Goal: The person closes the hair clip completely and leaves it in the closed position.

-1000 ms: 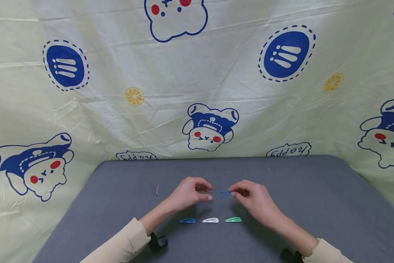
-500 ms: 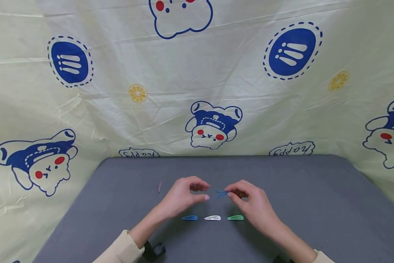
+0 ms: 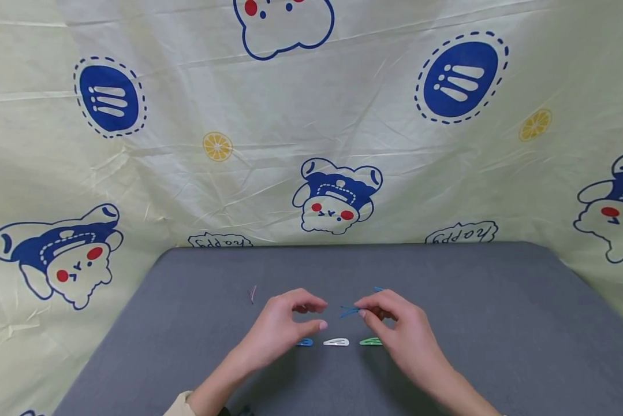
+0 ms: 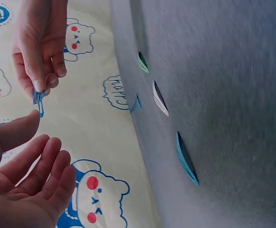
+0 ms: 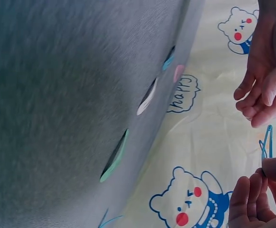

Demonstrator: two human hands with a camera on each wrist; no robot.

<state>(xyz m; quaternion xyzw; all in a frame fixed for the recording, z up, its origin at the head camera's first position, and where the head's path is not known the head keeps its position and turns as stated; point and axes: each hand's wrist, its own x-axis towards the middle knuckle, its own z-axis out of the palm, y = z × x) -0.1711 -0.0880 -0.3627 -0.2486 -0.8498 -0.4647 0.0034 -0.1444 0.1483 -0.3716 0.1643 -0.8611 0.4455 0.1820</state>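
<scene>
A held blue hair clip (image 3: 350, 312) is in the air above the table (image 3: 186, 346), in the space between the two hands. The right hand (image 3: 402, 329) grips it at one end, pinched between the thumb and the forefinger. The two parts of this clip are spread apart, and its free end points toward the left hand (image 3: 282, 329). The left hand is free: its fingers are loosely bent, the thumb stands away from them, and it is near the clip but does not touch it.

Nearer to the person, a row of three clips lies flat on the grey table top: a blue row clip (image 3: 305, 342), a white clip (image 3: 336, 342) in the middle and a green clip (image 3: 370, 341). In the head view the left hand covers one end of the blue one, and the right hand covers one end of the green one. Behind the right hand, another blue clip (image 3: 378, 289) is partly hidden; from the wrist views it seems to be opened. Farther to the left lies a pink clip (image 3: 253, 294). Beyond the table hangs a pale cloth (image 3: 261, 115) with printed bears and orange slices.
</scene>
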